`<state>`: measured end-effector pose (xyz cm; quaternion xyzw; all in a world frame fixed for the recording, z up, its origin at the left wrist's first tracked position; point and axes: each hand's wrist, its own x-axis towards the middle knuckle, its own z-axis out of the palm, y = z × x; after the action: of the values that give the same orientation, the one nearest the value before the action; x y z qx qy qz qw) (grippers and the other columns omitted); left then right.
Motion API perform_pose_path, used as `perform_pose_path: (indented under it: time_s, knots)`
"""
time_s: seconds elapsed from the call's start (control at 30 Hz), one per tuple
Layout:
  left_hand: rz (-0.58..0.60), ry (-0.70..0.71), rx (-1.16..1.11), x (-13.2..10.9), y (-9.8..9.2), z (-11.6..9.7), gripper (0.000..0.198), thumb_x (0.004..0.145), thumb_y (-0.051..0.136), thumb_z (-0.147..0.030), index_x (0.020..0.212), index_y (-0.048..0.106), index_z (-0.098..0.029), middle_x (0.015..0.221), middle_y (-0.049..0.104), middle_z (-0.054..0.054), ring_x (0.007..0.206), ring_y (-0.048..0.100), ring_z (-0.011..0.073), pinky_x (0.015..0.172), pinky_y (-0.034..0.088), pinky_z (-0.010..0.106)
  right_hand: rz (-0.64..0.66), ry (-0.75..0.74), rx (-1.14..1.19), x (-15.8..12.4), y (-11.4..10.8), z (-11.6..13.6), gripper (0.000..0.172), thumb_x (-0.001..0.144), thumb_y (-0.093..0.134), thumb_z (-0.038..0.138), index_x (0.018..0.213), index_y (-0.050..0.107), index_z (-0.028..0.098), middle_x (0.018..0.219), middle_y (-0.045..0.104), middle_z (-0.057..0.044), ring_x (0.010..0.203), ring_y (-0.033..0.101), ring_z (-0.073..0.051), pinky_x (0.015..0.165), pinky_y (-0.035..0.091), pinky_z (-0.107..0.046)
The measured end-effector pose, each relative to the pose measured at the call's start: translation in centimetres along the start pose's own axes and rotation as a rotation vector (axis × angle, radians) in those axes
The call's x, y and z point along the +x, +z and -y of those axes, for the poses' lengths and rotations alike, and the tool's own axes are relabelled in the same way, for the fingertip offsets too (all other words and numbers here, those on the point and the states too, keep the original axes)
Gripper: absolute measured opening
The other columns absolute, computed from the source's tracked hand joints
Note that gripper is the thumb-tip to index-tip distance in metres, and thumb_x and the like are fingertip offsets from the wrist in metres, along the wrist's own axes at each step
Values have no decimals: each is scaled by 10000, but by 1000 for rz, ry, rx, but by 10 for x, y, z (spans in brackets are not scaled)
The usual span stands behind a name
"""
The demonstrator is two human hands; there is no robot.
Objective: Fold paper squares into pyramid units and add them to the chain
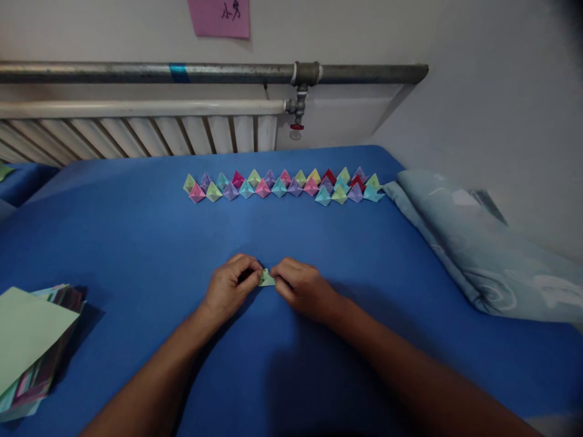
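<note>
A small folded piece of light green paper is held low over the blue surface, in the middle of the view. My left hand pinches its left side between thumb and fingers. From the other side, my right hand grips its right edge with curled fingers. The fingertips cover parts of the paper, so its exact folded shape is hard to make out. Beyond my hands, several small folded paper boats in pink, green, purple, blue, yellow and red stand in close rows.
A stack of coloured paper sheets, light green on top, lies at the left. At the right is a folded grey-green blanket. Behind the surface are a white radiator, a metal pipe and a valve.
</note>
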<state>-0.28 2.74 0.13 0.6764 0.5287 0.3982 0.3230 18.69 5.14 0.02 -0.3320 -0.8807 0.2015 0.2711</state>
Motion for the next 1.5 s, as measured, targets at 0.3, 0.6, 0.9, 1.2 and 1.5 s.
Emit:
perform_pose_path:
  time_s: [0.3, 0.6, 0.9, 1.2, 1.5]
  knots:
    - [17, -108, -91, 1, -3, 0, 108, 795, 593, -276, 744, 671, -222, 786, 674, 5, 772, 615, 157, 735, 473, 305, 9, 24, 20, 0, -2, 1, 164, 852, 476, 80, 889, 606, 174, 816, 625, -36, 735, 579, -134, 703, 456, -245]
    - [19, -131, -71, 1, -3, -4, 112, 804, 583, -280, 790, 670, -212, 826, 660, 13, 770, 603, 149, 709, 480, 289, -14, 38, 42, -1, -3, 1, 158, 846, 468, 76, 830, 583, 183, 772, 602, -22, 703, 559, -127, 685, 444, -239]
    - [-1, -99, 233, -6, 5, -5, 150, 748, 668, -206, 889, 618, -197, 827, 593, 4, 702, 547, 138, 645, 460, 277, 5, 38, -10, -2, 2, -1, 157, 856, 461, 88, 873, 584, 183, 834, 626, -44, 783, 594, -148, 750, 467, -256]
    - [16, 43, 363, -6, 8, 0, 81, 857, 607, -282, 878, 598, -204, 832, 616, 26, 792, 576, 181, 713, 469, 317, 17, 37, 63, -1, -1, 2, 163, 838, 464, 78, 829, 584, 189, 777, 608, -20, 719, 570, -133, 693, 440, -243]
    - [15, 24, 408, -6, 13, -9, 37, 820, 599, -198, 856, 597, -191, 832, 625, 38, 808, 572, 199, 737, 470, 346, -21, 68, 94, 1, 1, 3, 156, 807, 462, 80, 797, 566, 195, 753, 610, -9, 692, 561, -127, 666, 424, -239]
